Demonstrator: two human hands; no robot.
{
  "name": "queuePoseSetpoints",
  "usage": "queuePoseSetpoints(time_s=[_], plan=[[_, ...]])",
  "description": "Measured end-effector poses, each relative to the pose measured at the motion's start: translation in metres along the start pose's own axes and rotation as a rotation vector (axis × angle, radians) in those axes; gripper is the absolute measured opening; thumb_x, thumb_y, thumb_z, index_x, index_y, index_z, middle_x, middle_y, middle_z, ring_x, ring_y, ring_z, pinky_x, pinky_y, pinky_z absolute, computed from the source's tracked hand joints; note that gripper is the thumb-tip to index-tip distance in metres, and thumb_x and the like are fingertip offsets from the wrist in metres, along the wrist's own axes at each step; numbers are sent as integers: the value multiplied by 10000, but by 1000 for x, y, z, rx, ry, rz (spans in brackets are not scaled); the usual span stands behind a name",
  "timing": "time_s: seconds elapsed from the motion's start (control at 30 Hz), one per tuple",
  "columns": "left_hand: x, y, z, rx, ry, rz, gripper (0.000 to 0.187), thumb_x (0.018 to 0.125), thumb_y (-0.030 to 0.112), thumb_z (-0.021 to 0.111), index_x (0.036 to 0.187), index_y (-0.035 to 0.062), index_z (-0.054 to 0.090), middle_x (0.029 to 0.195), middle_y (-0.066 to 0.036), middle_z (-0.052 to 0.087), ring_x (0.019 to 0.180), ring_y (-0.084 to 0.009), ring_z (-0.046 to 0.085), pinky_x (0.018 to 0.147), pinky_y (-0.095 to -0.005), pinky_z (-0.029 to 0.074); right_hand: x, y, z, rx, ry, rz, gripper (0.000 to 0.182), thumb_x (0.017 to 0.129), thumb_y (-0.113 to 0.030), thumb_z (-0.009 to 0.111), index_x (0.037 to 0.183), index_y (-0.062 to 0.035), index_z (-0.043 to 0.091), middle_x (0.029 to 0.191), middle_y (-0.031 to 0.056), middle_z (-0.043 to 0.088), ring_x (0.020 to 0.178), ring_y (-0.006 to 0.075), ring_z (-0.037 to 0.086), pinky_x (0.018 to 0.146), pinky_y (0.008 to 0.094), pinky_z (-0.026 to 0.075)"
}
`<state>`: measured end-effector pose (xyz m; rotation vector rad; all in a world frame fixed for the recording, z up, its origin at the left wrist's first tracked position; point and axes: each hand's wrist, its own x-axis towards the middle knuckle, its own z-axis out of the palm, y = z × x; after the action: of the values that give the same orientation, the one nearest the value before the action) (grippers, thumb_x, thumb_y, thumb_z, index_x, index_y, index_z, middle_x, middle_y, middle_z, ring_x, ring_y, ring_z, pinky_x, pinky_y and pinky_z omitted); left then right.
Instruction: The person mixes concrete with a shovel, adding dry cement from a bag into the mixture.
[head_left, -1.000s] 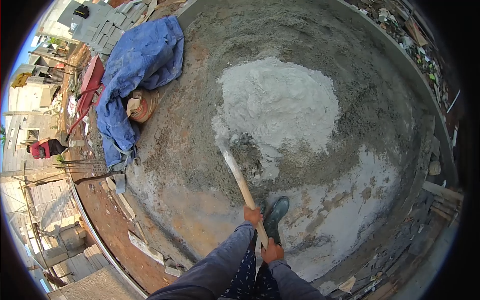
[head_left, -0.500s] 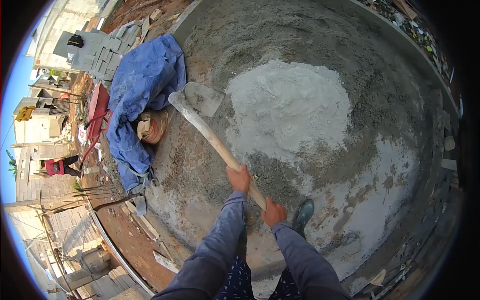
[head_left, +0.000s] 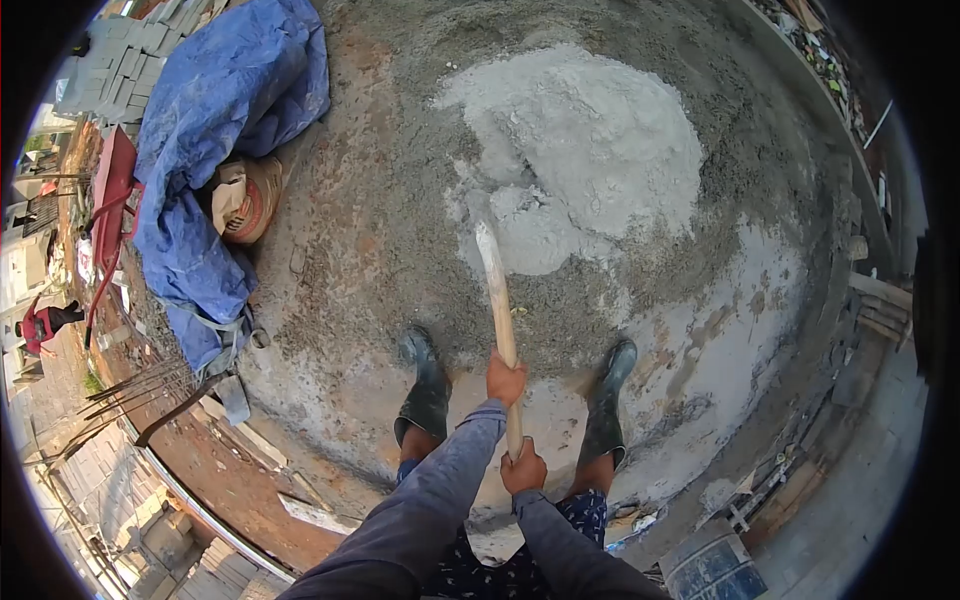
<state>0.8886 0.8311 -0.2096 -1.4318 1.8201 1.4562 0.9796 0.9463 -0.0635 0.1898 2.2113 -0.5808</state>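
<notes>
Both my hands are wrapped round the wooden handle of a hoe. My left hand grips it partway along, and my right hand holds it near the end closest to me. The hoe's head is sunk in a pale grey heap of cement-like powder, so its blade is hidden. Darker grey, sandy material surrounds the heap. My boots stand apart on either side of the handle, the left boot and the right boot.
To the left, a blue tarp partly covers a paper sack. Beyond it are a red wheelbarrow, stacked grey blocks and a person in red. A low concrete edge borders the right, with wood pieces nearby.
The hoe has swung down from the left, beside the tarp, into the powder heap, and its blade has gone out of sight. Both hands still grip the handle. The view has shifted.
</notes>
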Motion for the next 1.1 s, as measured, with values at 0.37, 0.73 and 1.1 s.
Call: queuePoseSetpoints(time_s=[0.37, 0.73, 1.1], plan=[[-99, 14, -35, -358, 105, -87, 291, 828, 41, 645, 1022, 37, 428, 693, -86, 569, 487, -186, 596, 430, -338, 494, -51, 51, 2, -9, -57, -129, 416, 750, -183, 731, 1105, -73, 544, 804, 215, 690, 743, 417, 689, 690, 510, 548], [86, 161, 2, -487, 115, 104, 215, 841, 58, 630, 1002, -34, 521, 711, -119, 600, 534, -206, 623, 477, -333, 514, 118, 7, -86, 8, 16, -233, 390, 765, -200, 726, 1085, -51, 560, 837, 220, 687, 794, 429, 672, 716, 516, 536], [-89, 2, 60, -171, 29, -164, 399, 792, 66, 693, 1150, -8, 533, 729, -125, 633, 503, -212, 617, 471, -356, 525, -84, 123, -35, 76, -72, 32, 369, 761, -224, 712, 1063, -57, 582, 796, 249, 679, 746, 446, 671, 684, 537, 532]])
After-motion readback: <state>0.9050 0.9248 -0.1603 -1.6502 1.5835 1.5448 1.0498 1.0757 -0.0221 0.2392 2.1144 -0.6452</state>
